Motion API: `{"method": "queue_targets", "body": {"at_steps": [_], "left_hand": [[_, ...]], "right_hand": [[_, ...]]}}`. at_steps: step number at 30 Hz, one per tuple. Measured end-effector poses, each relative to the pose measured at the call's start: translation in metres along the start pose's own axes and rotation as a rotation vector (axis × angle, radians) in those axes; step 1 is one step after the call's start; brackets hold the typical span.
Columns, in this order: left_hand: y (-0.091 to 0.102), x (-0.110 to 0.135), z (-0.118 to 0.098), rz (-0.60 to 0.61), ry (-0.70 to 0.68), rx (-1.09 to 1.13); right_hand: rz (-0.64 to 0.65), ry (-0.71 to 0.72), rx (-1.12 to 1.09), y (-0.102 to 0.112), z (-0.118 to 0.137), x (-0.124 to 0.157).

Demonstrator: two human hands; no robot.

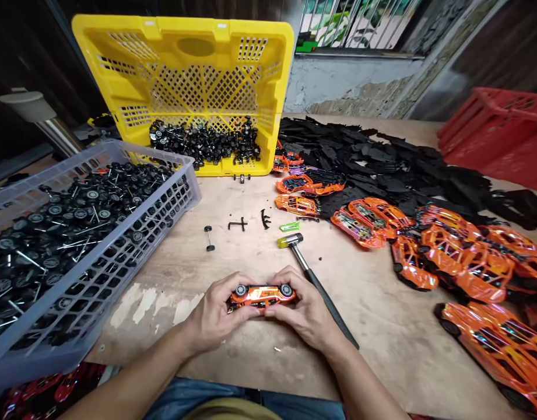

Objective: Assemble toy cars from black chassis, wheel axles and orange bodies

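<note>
Between my two hands, low over the front of the wooden table, is an orange toy car [263, 294], its side with two black wheels turned up. My left hand [220, 312] grips one end of it, with the thumb along the lower edge. At the other end my right hand [305, 309] holds it in the same way. Just beyond my right hand lies a mallet [320, 286] with a yellow and black head. Farther off are a wheel axle [209, 238], small black plastic parts [238, 224] and a green piece [290, 226].
At left stands a translucent crate [163, 219] full of wheel axles. A yellow basket [185, 44] tipped on its side holds more. Orange car bodies [464, 256] lie at right, before a heap of black chassis plates [351, 146]. A red crate [491, 134] is at the back right.
</note>
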State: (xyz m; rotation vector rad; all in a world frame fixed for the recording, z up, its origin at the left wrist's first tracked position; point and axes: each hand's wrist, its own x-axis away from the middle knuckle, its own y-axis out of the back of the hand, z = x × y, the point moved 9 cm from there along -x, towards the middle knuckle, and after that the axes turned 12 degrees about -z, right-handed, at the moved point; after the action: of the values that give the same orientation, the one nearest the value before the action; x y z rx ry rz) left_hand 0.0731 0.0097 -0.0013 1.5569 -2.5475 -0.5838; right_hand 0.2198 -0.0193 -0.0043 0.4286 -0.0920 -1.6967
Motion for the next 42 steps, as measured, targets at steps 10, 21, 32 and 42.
{"method": "queue_targets", "body": {"at_steps": [10,21,32,42], "left_hand": [[-0.008,0.000,-0.023,0.067,-0.290,-0.040],[-0.020,0.011,-0.032,0.094,-0.435,-0.176],[-0.009,0.007,-0.017,0.159,-0.173,-0.149],[-0.007,0.015,-0.006,0.053,-0.150,-0.143]], "right_hand": [[0.102,0.072,0.011,-0.002,0.016,0.005],[-0.040,-0.016,0.134,0.010,0.021,0.012],[-0.133,0.407,0.511,0.013,0.045,0.053],[0.103,0.348,0.534,-0.002,0.040,0.032]]}}
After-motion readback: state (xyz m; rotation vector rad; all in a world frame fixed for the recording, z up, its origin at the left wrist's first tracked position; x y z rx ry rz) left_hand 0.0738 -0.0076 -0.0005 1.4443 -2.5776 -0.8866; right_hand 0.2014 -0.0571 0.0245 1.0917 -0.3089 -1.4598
